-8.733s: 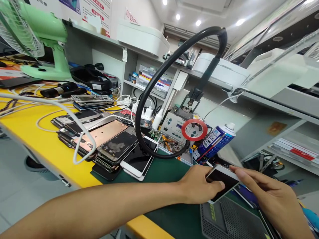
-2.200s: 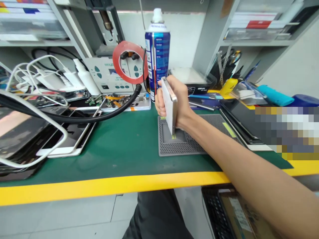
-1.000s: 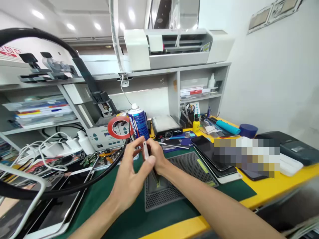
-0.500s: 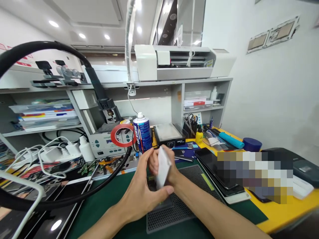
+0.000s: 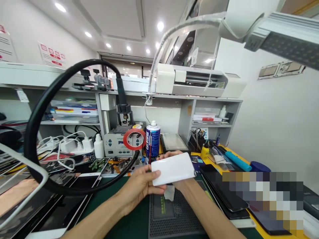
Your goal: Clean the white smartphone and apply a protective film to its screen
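Observation:
A white phone (image 5: 173, 173) is held up flat with its white back toward me, lying sideways over the grey perforated mat (image 5: 179, 215). My left hand (image 5: 139, 189) grips its left end, thumb on the back. My right hand (image 5: 174, 159) is mostly hidden behind the phone, its fingers curling over the top edge. A small white scrap (image 5: 170, 193) shows just under the phone, near my right wrist.
A blue spray can (image 5: 152, 141) and a red tape roll (image 5: 134, 138) stand behind the hands by a grey rework station (image 5: 114, 146). A black hose loop (image 5: 37, 116) arcs at left over stacked phones (image 5: 62, 209). Dark phones (image 5: 221, 189) lie at right.
The phone has turned from edge-on and upright to flat and sideways, its white back facing me. Both hands have lifted it a little. The view has tilted upward.

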A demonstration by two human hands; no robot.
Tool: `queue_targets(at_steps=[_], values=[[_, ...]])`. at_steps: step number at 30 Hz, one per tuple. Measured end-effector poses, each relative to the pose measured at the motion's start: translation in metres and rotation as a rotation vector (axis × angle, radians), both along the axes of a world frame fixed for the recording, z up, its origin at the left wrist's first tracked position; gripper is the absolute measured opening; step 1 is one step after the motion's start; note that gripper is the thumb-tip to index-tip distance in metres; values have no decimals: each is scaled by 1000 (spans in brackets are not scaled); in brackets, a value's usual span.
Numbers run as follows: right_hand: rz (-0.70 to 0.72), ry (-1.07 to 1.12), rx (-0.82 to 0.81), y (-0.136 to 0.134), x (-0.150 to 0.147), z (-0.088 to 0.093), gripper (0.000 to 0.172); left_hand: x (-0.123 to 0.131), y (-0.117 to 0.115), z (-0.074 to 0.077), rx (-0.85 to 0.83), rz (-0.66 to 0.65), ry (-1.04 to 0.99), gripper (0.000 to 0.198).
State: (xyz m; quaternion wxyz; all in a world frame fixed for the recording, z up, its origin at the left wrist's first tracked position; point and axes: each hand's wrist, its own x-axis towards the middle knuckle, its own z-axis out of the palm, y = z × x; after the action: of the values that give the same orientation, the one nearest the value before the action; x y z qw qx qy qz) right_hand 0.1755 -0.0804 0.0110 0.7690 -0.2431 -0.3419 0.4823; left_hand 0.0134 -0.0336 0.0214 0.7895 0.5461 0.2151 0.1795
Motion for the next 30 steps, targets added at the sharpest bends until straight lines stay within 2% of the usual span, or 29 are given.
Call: queue_targets(at_steps=[2,4,6,9,11,14,18,20,22,26,30], values=[[60,-35,-118,-5,6,7,29,-11,10,5,225,30,-64,41],[174,-76,-248,-10,13,14,48,-20,18,5,381,65,-103,36],[236,-221,-326,-14,20,21,61,-27,25,0,469,94,-110,32],[227,-543,-363,-20,26,25,49,-30,29,-11,563,112,-112,29],[229,-667,-393,-23,28,24,41,-29,31,-17,626,112,-95,28],[230,-837,-436,-24,29,24,36,-27,35,-23,700,102,-35,28],[148,-1154,-409,-26,20,28,32,-26,42,-27,758,84,31,30],[127,-1238,-409,-28,14,27,31,-26,44,-28,761,70,38,29],[106,-1252,-430,-32,10,22,32,-25,45,-30,756,35,41,29],[81,-1079,-491,-36,8,-1,36,-22,44,-36,726,-41,41,35],[-42,-955,-560,-37,7,-21,38,-19,43,-44,705,-39,23,39]])
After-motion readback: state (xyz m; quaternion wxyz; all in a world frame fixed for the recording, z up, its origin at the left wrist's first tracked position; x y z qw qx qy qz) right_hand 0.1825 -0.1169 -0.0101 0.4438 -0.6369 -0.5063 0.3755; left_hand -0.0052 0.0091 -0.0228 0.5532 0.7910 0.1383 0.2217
